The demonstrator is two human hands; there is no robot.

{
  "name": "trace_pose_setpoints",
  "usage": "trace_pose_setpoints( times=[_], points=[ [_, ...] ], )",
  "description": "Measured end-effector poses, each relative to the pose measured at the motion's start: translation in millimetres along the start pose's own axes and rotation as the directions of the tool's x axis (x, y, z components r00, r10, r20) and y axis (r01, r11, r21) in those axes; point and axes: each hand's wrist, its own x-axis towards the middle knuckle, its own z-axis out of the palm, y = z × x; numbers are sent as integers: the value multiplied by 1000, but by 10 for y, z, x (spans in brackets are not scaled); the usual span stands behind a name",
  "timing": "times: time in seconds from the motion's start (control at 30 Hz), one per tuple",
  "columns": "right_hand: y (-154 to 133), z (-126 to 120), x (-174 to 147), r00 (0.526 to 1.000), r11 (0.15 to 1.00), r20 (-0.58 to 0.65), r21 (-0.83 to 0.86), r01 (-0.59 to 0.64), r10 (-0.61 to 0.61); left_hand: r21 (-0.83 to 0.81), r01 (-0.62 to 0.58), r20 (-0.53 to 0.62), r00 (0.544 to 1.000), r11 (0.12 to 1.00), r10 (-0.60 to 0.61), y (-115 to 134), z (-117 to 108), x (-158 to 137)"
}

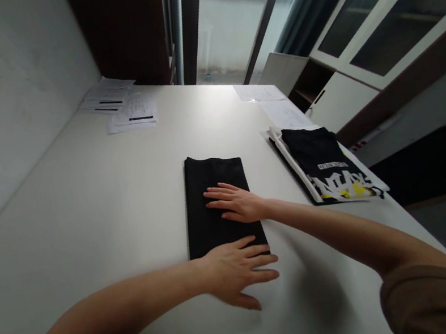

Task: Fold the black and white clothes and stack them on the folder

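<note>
A folded black cloth (213, 171), perhaps a garment, lies flat on the white table (97, 212) in front of me. My right hand (233, 202) rests palm down on its middle, fingers stretched out to the left. Across its near edge lies my left hand (237, 271), with fingers spread and pointing right; the thumb reaches over the bare tabletop. Neither hand grips anything. Part of the cloth's near edge is hidden under the left hand and wrist.
To the right sits a stack of folded shirts (310, 151), black and white with printed lettering, near the table edge. Papers (131, 114) lie at the far left, and more sheets (259, 92) at the far right. A wall (10, 83) borders the left side; cabinets (378, 18) stand right.
</note>
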Motion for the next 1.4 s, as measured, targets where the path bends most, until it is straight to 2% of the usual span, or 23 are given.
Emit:
trace_pose_setpoints(
  times=[0.3, 0.43, 0.5, 0.57, 0.73, 0.8, 0.9, 1.0, 1.23, 1.33, 1.4],
  points=[
    [842, -125, 279, 981, 979, -99, -100, -178, 168, -5, -32, -24, 999, 999, 32, 1, -57, -4],
    [1018, -176, 337, 953, 950, -141, -125, -286, 269, 13, -40, -32, 999, 999, 40, 3, -50, 0],
    [960, -205, 335, 953, 953, -158, -121, -279, 259, 20, -45, -34, 998, 999, 45, 0, -47, 3],
    [787, -222, 302, 966, 972, -169, -101, -214, 195, 24, -53, -39, 998, 998, 54, -6, -38, 6],
    [88, -126, 112, 991, 998, -132, 40, 40, -34, 16, -54, -55, 997, 998, 55, -16, 17, -1],
    [-116, -47, 32, 990, 992, -113, 79, 99, -90, 5, -49, -66, 997, 999, 49, -13, 32, -8],
    [-182, 42, -17, 989, 991, -106, 76, 108, -100, -4, -46, -76, 996, 999, 46, -5, 28, -15],
    [1, 48, 45, 990, 997, -128, 30, 72, -68, 2, -44, -63, 997, 999, 44, -3, 0, -13],
    [649, -118, 366, 983, 996, -180, -70, -61, 48, -6, -40, -44, 998, 999, 40, -4, -32, -5],
    [868, -170, 468, 963, 982, -227, -86, -171, 148, -12, -29, -7, 1000, 1000, 29, -6, -33, -2],
    [909, -185, 499, 944, 970, -259, -79, -231, 204, 2, -35, -5, 999, 999, 35, -8, -34, -1]
  ],
)
